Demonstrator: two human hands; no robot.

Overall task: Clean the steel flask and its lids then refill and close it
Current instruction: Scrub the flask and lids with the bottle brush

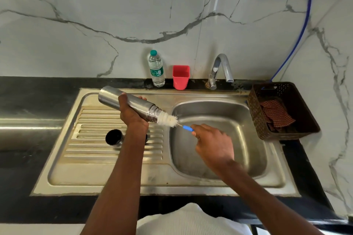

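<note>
Our left hand (131,112) wraps round the middle of the steel flask (128,103), fingers curled over its far side and thumb on the near side, holding it tilted with the base up to the left and the threaded mouth down to the right, over the seam between drainboard and basin. Our right hand (212,143) pinches the blue handle of the bottle brush (172,120), whose white bristles sit partly inside the flask's mouth and partly out.

We see the work happening over a steel sink (91,181) set into a dark counter (23,101). On the ribbed drainboard, just under our left forearm, a dark round lid (114,137) stands with its hollow up; a second dark piece peeks out on the forearm's other side, too hidden for us to name. The basin (248,139) lies under our right hand.

Along the back edge, against the veined marble wall (95,5), stand a plastic water bottle (156,68) with a teal cap, a red cup (181,76) just beside it, and the curved tap (221,68) reaching toward the basin. A brown perforated basket (298,101) with a checked cloth (277,114) inside sits on the counter touching the sink's right rim. A blue hose (305,21) runs down the wall behind it. The near rim of the sink lies open in front of us.
</note>
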